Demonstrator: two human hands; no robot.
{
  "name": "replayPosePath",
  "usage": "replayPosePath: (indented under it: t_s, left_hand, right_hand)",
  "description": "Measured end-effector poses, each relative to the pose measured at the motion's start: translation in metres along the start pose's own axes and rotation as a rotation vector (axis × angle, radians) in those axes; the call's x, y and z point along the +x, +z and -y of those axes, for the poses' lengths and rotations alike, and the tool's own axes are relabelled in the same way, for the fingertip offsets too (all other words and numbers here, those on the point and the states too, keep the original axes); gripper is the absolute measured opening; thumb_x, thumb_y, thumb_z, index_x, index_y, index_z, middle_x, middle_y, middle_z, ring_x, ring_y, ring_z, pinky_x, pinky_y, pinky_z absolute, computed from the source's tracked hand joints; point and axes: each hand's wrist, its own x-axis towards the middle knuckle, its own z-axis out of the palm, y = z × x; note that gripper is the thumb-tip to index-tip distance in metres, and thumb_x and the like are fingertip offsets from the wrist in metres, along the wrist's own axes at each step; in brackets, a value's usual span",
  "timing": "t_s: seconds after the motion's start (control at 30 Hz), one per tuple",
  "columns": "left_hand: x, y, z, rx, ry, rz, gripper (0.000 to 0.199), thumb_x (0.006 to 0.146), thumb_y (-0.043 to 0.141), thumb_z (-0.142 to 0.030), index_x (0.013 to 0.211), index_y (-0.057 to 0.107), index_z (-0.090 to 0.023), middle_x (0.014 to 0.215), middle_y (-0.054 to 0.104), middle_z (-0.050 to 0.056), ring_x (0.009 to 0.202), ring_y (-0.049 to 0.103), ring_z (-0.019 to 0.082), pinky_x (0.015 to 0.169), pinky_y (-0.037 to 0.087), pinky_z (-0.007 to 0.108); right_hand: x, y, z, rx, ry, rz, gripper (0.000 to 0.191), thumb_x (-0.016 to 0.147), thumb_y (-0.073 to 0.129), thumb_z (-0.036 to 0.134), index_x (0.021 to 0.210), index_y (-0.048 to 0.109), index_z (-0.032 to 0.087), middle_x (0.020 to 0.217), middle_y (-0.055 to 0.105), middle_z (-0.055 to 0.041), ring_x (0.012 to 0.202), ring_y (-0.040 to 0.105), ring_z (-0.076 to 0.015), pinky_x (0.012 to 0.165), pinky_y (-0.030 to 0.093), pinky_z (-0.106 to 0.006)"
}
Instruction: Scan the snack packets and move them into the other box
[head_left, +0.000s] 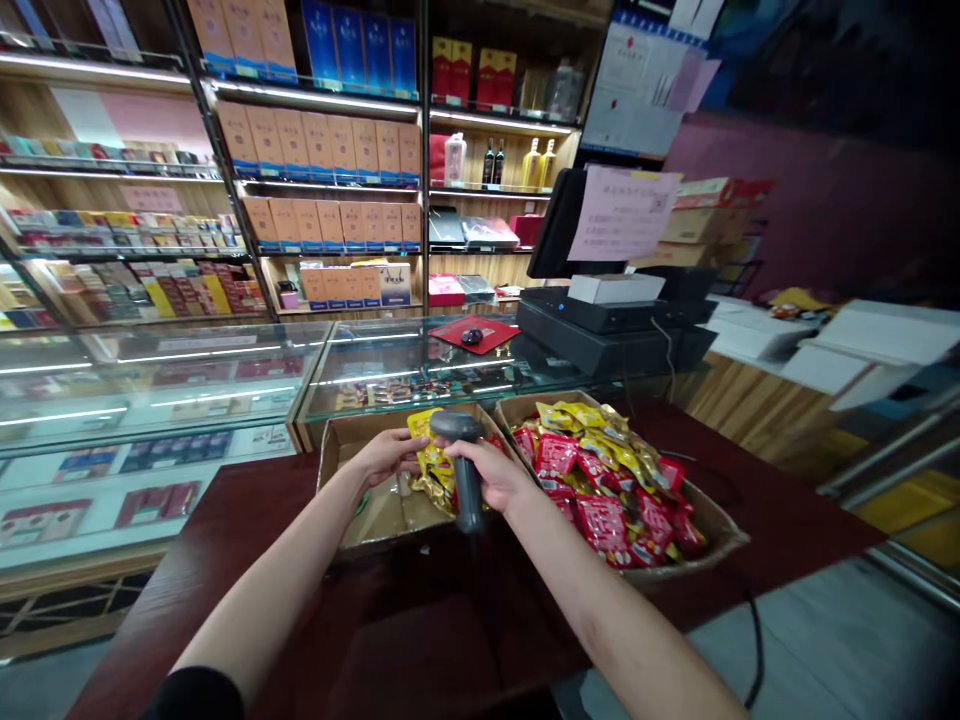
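My right hand is wrapped round a dark grey handheld barcode scanner, its head pointing left and its handle hanging down. Just left of it, my left hand grips a yellow snack packet by its edge. The scanner head is close in front of the packet and covers part of it. Both hands are over the left cardboard box, where some gold and red packets lie on its right side. A second cardboard box to the right is heaped with red packets and yellow packets.
The boxes stand on a dark red table. Behind are glass display counters, a red mat with a mouse, and a monitor above a black cash drawer. A cable hangs at the right.
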Motion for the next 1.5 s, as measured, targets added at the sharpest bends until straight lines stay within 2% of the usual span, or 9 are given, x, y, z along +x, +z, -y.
replayPosePath:
  t_s: [0.13, 0.23, 0.33, 0.43, 0.57, 0.67, 1.1, 1.37, 1.5]
  left_hand:
    - [0.006, -0.006, 0.006, 0.008, 0.003, -0.086, 0.043, 0.063, 0.08, -0.03, 0.101, 0.067, -0.012, 0.091, 0.071, 0.012, 0.069, 0.068, 0.019, 0.058, 0.057, 0.029]
    - [0.008, -0.009, 0.008, 0.028, 0.021, -0.176, 0.044, 0.061, 0.081, -0.031, 0.1, 0.068, -0.014, 0.093, 0.071, 0.01, 0.069, 0.068, 0.018, 0.056, 0.056, 0.027]
    - [0.01, -0.011, 0.009, 0.055, 0.022, -0.214, 0.045, 0.059, 0.082, -0.033, 0.098, 0.069, -0.014, 0.094, 0.071, 0.01, 0.068, 0.067, 0.017, 0.056, 0.056, 0.027]
    - [0.011, -0.012, 0.01, 0.067, 0.019, -0.216, 0.048, 0.059, 0.082, -0.033, 0.101, 0.069, -0.015, 0.092, 0.071, 0.009, 0.068, 0.067, 0.017, 0.054, 0.055, 0.025]
    - [0.011, -0.012, 0.011, 0.067, 0.019, -0.229, 0.048, 0.059, 0.082, -0.032, 0.102, 0.069, -0.015, 0.091, 0.072, 0.009, 0.069, 0.068, 0.018, 0.057, 0.055, 0.026]
    - [0.01, -0.011, 0.01, 0.055, 0.022, -0.212, 0.048, 0.059, 0.083, -0.032, 0.101, 0.069, -0.015, 0.092, 0.072, 0.01, 0.071, 0.068, 0.018, 0.06, 0.056, 0.028]
    - [0.009, -0.009, 0.008, 0.045, 0.023, -0.195, 0.046, 0.062, 0.08, -0.035, 0.101, 0.069, -0.015, 0.094, 0.071, 0.011, 0.071, 0.068, 0.018, 0.057, 0.054, 0.024]
    - [0.012, -0.014, 0.011, 0.064, 0.02, -0.189, 0.05, 0.061, 0.08, -0.036, 0.104, 0.068, -0.015, 0.098, 0.071, 0.013, 0.074, 0.068, 0.019, 0.058, 0.054, 0.026]
    - [0.012, -0.016, 0.012, 0.046, 0.017, -0.154, 0.051, 0.064, 0.079, -0.036, 0.108, 0.067, -0.014, 0.096, 0.071, 0.014, 0.078, 0.068, 0.021, 0.065, 0.054, 0.028]
  right_hand:
    - [-0.017, 0.002, -0.003, -0.092, -0.064, -0.048, 0.019, 0.058, 0.07, 0.016, 0.077, 0.067, 0.015, 0.075, 0.067, -0.0012, 0.07, 0.06, -0.0112, 0.064, 0.048, -0.021]
    - [-0.039, 0.006, -0.008, -0.073, -0.094, 0.023, 0.026, 0.061, 0.072, 0.023, 0.084, 0.063, 0.016, 0.084, 0.066, -0.0024, 0.074, 0.064, -0.0144, 0.066, 0.052, -0.026]
    - [-0.062, 0.012, -0.024, -0.039, -0.043, 0.13, 0.032, 0.065, 0.07, 0.034, 0.088, 0.056, 0.017, 0.085, 0.065, -0.0036, 0.066, 0.066, -0.0177, 0.054, 0.054, -0.03]
    - [-0.075, 0.017, -0.046, -0.113, -0.008, 0.105, 0.032, 0.069, 0.065, 0.041, 0.084, 0.052, 0.016, 0.07, 0.061, -0.0004, 0.047, 0.059, -0.0136, 0.037, 0.046, -0.024]
    - [-0.076, 0.021, -0.068, -0.242, 0.001, 0.045, 0.028, 0.071, 0.061, 0.042, 0.072, 0.048, 0.017, 0.047, 0.048, 0.0067, 0.031, 0.042, -0.0072, 0.03, 0.036, -0.02]
    - [-0.074, 0.021, -0.073, -0.283, -0.035, 0.047, 0.028, 0.071, 0.06, 0.042, 0.067, 0.047, 0.018, 0.04, 0.043, 0.0083, 0.028, 0.038, -0.0067, 0.03, 0.034, -0.019]
    - [-0.074, 0.025, -0.071, -0.28, -0.042, 0.046, 0.028, 0.07, 0.06, 0.042, 0.068, 0.045, 0.019, 0.039, 0.043, 0.0089, 0.028, 0.038, -0.0067, 0.029, 0.033, -0.019]
    - [-0.075, 0.026, -0.069, -0.276, -0.027, 0.04, 0.028, 0.07, 0.06, 0.042, 0.068, 0.046, 0.018, 0.039, 0.044, 0.009, 0.028, 0.038, -0.006, 0.029, 0.034, -0.018]
    - [-0.076, 0.026, -0.07, -0.28, -0.042, 0.054, 0.028, 0.071, 0.059, 0.043, 0.067, 0.047, 0.018, 0.038, 0.044, 0.0082, 0.027, 0.038, -0.0064, 0.029, 0.033, -0.018]
